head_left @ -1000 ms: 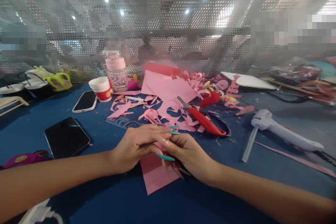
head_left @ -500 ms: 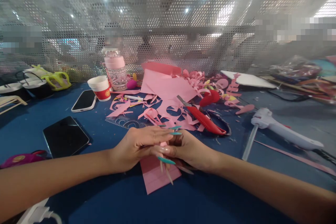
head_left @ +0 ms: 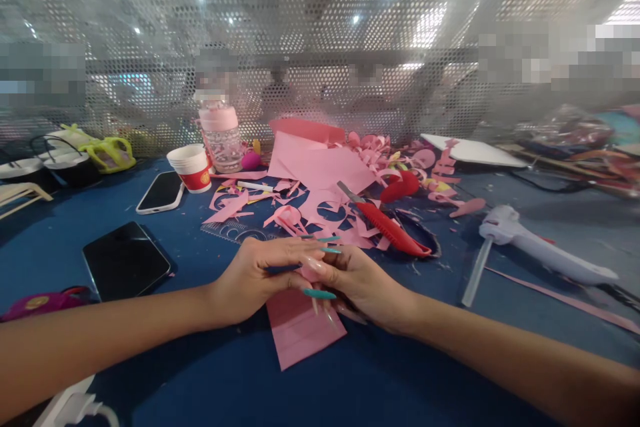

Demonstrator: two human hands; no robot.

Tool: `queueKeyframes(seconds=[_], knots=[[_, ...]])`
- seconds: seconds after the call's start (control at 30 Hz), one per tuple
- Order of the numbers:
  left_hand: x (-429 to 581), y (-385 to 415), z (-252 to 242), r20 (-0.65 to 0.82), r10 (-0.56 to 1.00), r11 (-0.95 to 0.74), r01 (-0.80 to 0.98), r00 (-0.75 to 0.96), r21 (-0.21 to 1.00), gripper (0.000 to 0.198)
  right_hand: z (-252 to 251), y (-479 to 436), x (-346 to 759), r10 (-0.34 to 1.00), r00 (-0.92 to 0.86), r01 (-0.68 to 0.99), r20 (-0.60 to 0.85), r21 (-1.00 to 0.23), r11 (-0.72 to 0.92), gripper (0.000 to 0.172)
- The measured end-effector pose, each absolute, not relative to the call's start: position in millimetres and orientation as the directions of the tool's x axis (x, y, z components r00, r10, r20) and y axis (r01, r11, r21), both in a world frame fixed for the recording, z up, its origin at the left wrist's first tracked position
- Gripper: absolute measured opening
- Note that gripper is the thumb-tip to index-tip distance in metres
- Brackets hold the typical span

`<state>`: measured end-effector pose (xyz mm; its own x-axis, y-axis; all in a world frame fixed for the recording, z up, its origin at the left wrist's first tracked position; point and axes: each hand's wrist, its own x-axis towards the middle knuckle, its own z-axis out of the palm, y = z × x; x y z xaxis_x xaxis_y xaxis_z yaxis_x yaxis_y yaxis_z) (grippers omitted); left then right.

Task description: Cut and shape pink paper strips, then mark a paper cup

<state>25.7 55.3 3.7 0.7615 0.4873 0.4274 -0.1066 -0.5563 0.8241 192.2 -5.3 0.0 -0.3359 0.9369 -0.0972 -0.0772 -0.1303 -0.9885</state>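
A folded piece of pink paper [head_left: 300, 333] lies on the blue table [head_left: 225, 380] just in front of me. My left hand [head_left: 255, 277] and my right hand [head_left: 360, 283] meet over its far edge, fingers overlapping and pinched on the pink paper. Both hands have long nails, some teal, some pale. The part of the paper under the fingers is hidden.
Pink paper scraps [head_left: 320, 193] and a red utility knife [head_left: 390, 227] lie beyond the hands. A white glue gun [head_left: 535, 247] is at right. Two phones [head_left: 125, 267] [head_left: 161, 191], a paper cup [head_left: 193, 167] and a pink bottle [head_left: 220, 133] stand at left. A perforated screen [head_left: 320, 47] closes the back.
The fingers of both hands shifted slightly on the pink paper; the right hand's fingers curled and straightened. The paper and everything else stayed in place.
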Motion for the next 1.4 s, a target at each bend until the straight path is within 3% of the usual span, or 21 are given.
queueKeyframes(seconds=[0.23,0.4,0.57,0.73,1.0,1.4], knots=[[25.3,54.8,5.2,0.382,0.551,-0.529,-0.043,0.741,0.847,0.024,2.0,-0.7,195.6,0.891,-0.435,-0.110,-0.127,-0.975,-0.193,0.026],[26.4,57.5,3.4,0.450,0.438,-0.579,-0.140,0.778,0.804,0.031,8.0,0.6,200.4,0.850,-0.494,-0.018,-0.183,-0.975,-0.221,0.025],[27.2,58.8,2.7,0.486,0.351,-0.614,-0.196,0.800,0.765,0.034,7.3,-1.6,199.6,0.863,-0.488,-0.009,-0.132,-0.988,-0.156,0.025],[27.2,59.5,0.3,0.491,0.412,-0.574,-0.200,0.767,0.794,0.033,7.6,-5.0,194.3,0.905,-0.411,-0.054,-0.109,-0.988,-0.144,0.028],[28.7,56.3,1.8,0.380,0.591,-0.432,-0.118,0.712,0.894,0.036,5.4,-3.8,191.5,0.928,-0.333,-0.058,-0.164,-0.979,-0.194,0.033],[31.1,57.5,1.3,0.335,0.674,-0.359,-0.105,0.658,0.927,0.035,3.4,-3.2,187.1,0.961,-0.244,-0.136,-0.130,-0.977,-0.167,0.034]])
